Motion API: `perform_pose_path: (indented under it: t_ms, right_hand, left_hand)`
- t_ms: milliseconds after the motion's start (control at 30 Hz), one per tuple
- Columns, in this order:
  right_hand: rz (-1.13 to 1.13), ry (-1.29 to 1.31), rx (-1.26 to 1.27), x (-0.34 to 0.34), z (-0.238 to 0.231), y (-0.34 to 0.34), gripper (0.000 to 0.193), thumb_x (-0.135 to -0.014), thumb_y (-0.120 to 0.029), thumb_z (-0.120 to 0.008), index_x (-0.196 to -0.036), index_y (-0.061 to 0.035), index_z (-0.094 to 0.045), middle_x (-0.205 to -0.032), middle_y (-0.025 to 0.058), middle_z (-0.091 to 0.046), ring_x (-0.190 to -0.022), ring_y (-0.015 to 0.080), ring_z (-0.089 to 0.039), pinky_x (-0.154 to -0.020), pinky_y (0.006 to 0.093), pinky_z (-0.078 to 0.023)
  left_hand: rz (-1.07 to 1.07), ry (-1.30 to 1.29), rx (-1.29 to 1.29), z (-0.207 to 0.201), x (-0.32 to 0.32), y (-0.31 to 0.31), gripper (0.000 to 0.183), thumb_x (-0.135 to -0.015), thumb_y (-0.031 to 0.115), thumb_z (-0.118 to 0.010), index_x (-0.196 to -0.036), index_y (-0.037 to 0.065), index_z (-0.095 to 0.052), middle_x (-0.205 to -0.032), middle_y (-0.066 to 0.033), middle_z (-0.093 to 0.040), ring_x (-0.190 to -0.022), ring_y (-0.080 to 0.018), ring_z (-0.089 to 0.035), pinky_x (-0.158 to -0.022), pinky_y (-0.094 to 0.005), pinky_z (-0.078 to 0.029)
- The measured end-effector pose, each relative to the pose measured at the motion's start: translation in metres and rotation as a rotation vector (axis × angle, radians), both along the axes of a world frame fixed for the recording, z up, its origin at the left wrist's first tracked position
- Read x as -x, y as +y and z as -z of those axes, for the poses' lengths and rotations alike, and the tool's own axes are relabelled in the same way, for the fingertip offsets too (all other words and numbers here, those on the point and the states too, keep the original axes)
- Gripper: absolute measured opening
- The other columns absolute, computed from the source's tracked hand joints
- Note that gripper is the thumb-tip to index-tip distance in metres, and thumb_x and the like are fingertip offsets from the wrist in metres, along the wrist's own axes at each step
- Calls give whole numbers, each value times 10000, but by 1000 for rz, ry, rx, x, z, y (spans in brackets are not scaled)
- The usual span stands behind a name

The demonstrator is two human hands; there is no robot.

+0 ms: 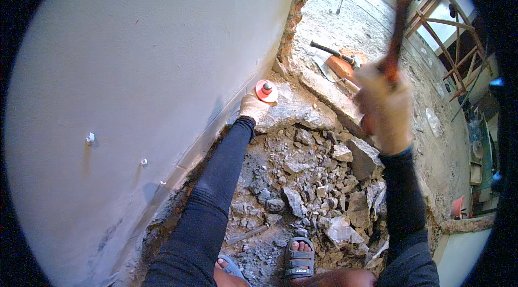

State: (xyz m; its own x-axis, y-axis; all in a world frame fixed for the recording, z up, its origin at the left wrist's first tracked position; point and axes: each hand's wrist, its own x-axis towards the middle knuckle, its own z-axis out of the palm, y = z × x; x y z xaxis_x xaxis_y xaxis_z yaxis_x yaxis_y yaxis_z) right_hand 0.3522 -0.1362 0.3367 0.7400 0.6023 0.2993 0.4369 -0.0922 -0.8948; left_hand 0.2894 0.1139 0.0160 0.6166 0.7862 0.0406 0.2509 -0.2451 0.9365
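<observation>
My left hand [252,109], in a pale work glove, is closed around a chisel. The chisel's round red hand guard [268,98] and dark struck end [266,87] face up toward me; its tip is hidden below. It stands close to the foot of the white wall [140,66], over a broken concrete edge [294,111]. Raised on the right, my gloved right hand [386,109] grips a hammer [397,36] by its reddish-brown handle. Motion smears the hammer, and its dark head is up near the top edge of the view.
Broken concrete rubble [324,190] lies around my sandalled feet [299,259]. Beyond the broken wall end, a tool with a black and orange handle [329,50] rests by an orange brick [341,67]. A wooden frame [456,44] stands far right. White plugs [90,138] stick out of the wall.
</observation>
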Motion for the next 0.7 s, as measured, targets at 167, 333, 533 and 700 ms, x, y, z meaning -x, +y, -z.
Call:
perform_pose_path:
  t_ms: [167,333,533,700]
  right_hand:
    - [122,-995,-315,-32,-94,43,284,-1031,-302,-598,-910,-73,-716,-663,81,-666,-538,159,-638,-520,307,-487]
    - [-76,-476,490,-2,70,49,213,-893,-236,-716,-854,-48,-624,-731,129,-670,-665,254,-661,-616,394,-518]
    - [-192,469,526,12,148,-20,235,-841,-200,-790,-847,-78,-589,-648,-12,-551,-511,100,-519,-470,307,-423]
    - [15,-22,246,-2,14,-21,205,-918,-224,-785,-883,-84,-640,-676,-9,-589,-534,101,-555,-499,288,-450]
  left_hand:
    - [9,-20,31,-6,1,-3,755,-678,344,-1002,-1317,82,-697,-1240,-80,-772,-1147,-196,-723,-1007,-356,-567]
    - [15,71,10,3,-5,1,717,-698,321,-993,-1309,84,-702,-1223,-73,-774,-1119,-168,-725,-996,-333,-565]
    - [12,4,-1,17,-13,6,665,-713,311,-973,-1290,119,-704,-1220,-38,-774,-1087,-164,-730,-944,-351,-577]
    - [16,-2,14,0,-5,-1,808,-664,380,-995,-1362,154,-656,-1262,-52,-759,-1142,-216,-727,-973,-368,-574]
